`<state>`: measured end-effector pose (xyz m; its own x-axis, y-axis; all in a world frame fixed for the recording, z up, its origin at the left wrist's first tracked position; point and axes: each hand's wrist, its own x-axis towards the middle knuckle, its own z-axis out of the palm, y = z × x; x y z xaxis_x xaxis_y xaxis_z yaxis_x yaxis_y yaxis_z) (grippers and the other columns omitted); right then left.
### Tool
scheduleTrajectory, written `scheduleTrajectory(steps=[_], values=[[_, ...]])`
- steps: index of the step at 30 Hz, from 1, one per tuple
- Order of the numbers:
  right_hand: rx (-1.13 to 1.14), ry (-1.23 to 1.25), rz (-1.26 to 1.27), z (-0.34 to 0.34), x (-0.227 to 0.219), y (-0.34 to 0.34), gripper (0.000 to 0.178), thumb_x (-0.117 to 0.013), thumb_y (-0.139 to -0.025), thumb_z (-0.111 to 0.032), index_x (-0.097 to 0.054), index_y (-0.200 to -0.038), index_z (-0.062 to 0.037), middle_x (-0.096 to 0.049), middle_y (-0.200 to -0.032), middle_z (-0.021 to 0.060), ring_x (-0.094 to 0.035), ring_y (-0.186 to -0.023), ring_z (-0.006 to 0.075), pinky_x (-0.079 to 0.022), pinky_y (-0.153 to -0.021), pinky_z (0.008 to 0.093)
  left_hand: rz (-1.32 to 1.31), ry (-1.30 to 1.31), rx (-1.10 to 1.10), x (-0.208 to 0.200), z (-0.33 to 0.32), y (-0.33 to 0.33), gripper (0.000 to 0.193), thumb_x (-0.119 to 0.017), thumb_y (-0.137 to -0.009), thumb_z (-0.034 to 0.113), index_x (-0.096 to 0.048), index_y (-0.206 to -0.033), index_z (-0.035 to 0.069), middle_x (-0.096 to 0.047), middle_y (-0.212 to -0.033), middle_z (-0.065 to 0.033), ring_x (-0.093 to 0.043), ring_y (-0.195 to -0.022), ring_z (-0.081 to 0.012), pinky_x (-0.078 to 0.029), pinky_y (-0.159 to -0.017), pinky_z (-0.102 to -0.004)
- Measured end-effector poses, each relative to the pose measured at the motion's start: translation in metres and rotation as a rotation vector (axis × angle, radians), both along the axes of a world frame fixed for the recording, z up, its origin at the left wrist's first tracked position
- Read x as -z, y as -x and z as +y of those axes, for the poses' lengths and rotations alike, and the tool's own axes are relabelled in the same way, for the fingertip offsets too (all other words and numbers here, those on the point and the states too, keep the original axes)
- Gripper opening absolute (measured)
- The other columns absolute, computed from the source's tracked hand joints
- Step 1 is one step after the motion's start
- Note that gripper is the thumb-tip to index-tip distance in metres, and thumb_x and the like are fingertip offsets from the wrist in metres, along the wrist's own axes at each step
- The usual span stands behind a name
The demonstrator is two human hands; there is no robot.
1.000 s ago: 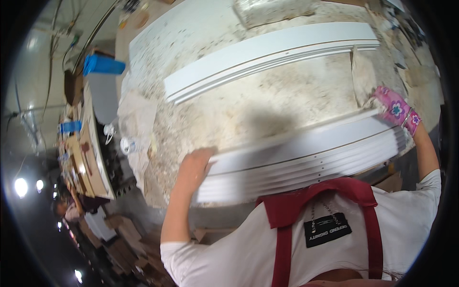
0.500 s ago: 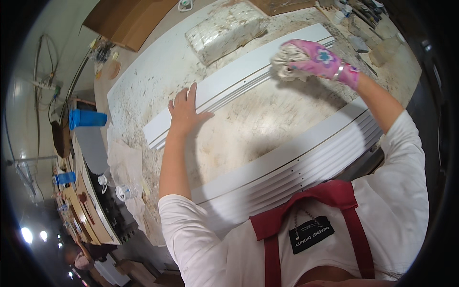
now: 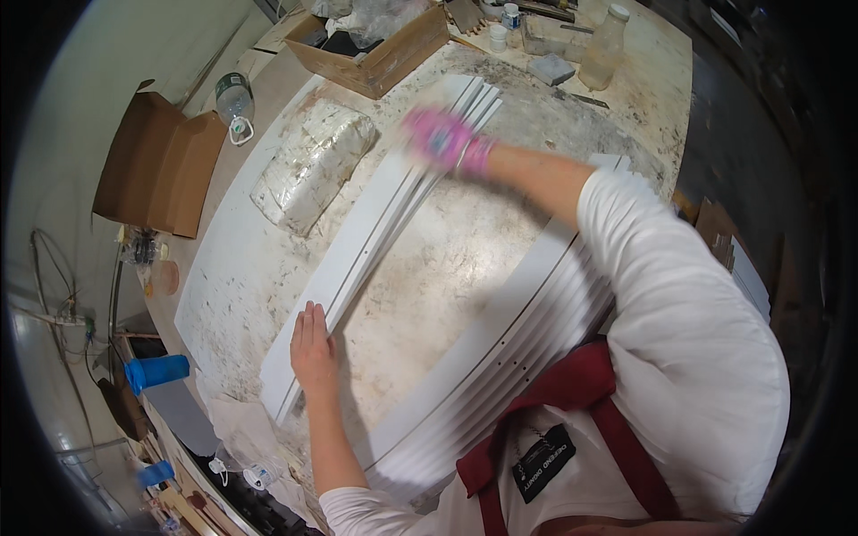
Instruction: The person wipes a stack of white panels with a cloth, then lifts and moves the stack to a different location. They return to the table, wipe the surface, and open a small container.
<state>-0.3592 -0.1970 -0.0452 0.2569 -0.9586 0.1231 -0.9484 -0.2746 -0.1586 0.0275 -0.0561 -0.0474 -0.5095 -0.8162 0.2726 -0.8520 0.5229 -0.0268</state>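
A row of long white slats (image 3: 384, 223) lies diagonally across the stained worktable (image 3: 465, 259). My bare left hand (image 3: 311, 348) lies flat with fingers together on the slats' near end. My right hand (image 3: 442, 138), in a pink glove, is blurred with motion over the far part of the slats; whether it holds a cloth or anything else I cannot tell. A second, thicker stack of white slats (image 3: 509, 348) rests at the table's near edge, against my white shirt and red apron.
A plastic-wrapped whitish block (image 3: 313, 165) lies left of the slats. An open cardboard box (image 3: 375, 49) and a plastic jar (image 3: 606, 45) stand at the far side. A folded cardboard box (image 3: 156, 165) and a bottle (image 3: 234, 98) sit at the far left. Blue cups (image 3: 156, 371) stand on a cluttered bench.
My left hand slid down toward the near end of the diagonal slats. My gloved right hand moved along the slats, and my view turned so the far clutter shows.
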Motion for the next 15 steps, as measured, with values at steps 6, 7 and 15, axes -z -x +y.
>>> scheduleTrajectory(steps=[6,7,15], values=[[0.176,0.143,-0.369,-0.005,-0.068,0.173,0.032,-0.057,-0.084,-0.027,-0.059,-0.112,-0.0116,-0.058,-0.109,0.0149,-0.058,-0.099,0.0261,-0.053,-0.076,0.0369,0.141,-0.284,-0.118,-0.059,0.033,0.003,0.043,-0.067,-0.076,0.001,-0.060,-0.118,0.010,-0.063,-0.078,-0.0101,-0.058,-0.061,-0.0218,-0.047,-0.059,-0.0321],[0.158,0.063,-0.282,0.009,-0.084,0.160,0.037,-0.057,-0.085,-0.029,-0.056,-0.117,-0.0107,-0.055,-0.118,0.0142,-0.056,-0.103,0.0242,-0.052,-0.080,0.0367,0.212,-0.361,-0.147,-0.063,0.043,0.007,0.034,-0.066,-0.080,0.005,-0.064,-0.114,0.008,-0.059,-0.071,-0.0112,-0.051,-0.056,-0.0213,-0.043,-0.054,-0.0304],[-0.569,-0.231,-0.295,0.138,-0.058,-0.036,0.049,-0.061,-0.081,-0.040,-0.052,-0.122,-0.0157,-0.052,-0.117,0.0111,-0.053,-0.109,0.0268,-0.046,-0.091,0.0397,0.322,-0.709,-0.204,-0.031,0.072,0.033,0.027,-0.060,-0.085,0.015,-0.064,-0.111,0.007,-0.058,-0.072,-0.0149,-0.054,-0.060,-0.0271,-0.045,-0.060,-0.0345]])
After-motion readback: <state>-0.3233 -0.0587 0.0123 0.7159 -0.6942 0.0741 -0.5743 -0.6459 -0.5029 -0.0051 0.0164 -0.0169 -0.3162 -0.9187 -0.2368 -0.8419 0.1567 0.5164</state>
